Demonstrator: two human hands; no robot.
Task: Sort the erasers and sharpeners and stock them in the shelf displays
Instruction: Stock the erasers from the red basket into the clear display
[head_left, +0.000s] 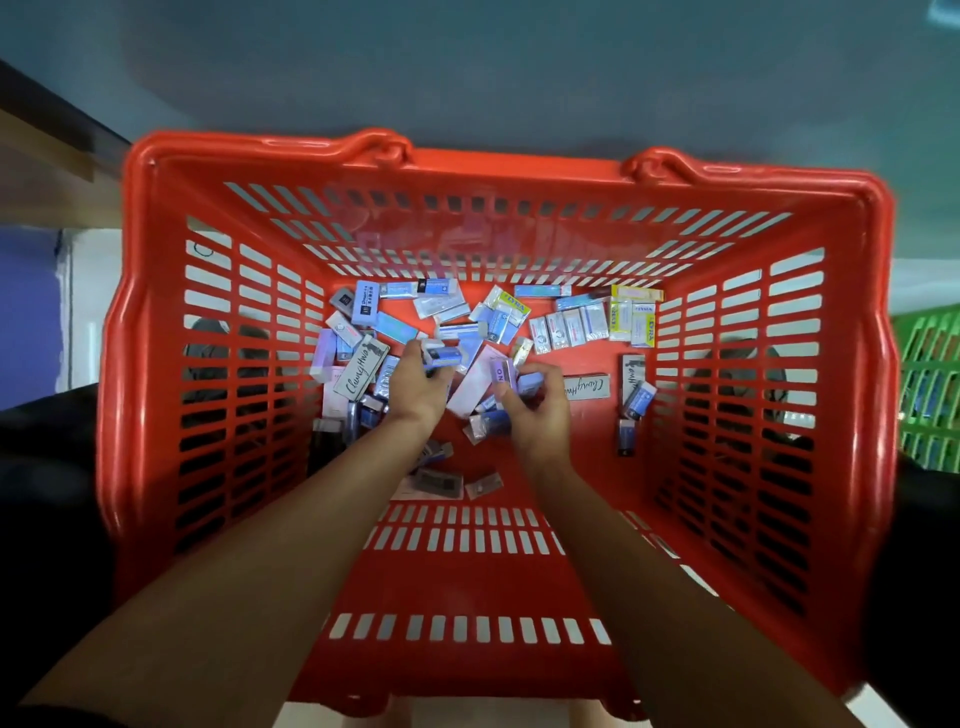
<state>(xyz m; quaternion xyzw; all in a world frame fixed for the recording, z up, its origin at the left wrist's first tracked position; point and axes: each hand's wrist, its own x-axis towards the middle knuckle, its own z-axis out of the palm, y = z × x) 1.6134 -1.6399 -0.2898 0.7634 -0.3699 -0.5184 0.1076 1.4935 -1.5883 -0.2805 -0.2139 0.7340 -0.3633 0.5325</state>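
A red plastic basket (156, 322) fills the view, and both my arms reach down into it. Several small packaged erasers lie loose on its floor, mostly blue, white and purple. My left hand (415, 389) grips a blue-sleeved eraser (441, 356) near the middle of the pile. My right hand (535, 410) holds a pale blue eraser (529, 383) at its fingertips, beside a purple packet (503, 371). A tidy row of white erasers (569, 327) and yellow-labelled ones (636, 317) lines the far right of the floor.
Two long white packs with script lettering lie left (361, 370) and right (586, 387) of my hands. The basket's handles (379, 145) are folded down on the far rim. A green crate (930, 384) stands at the right, a grey floor beyond.
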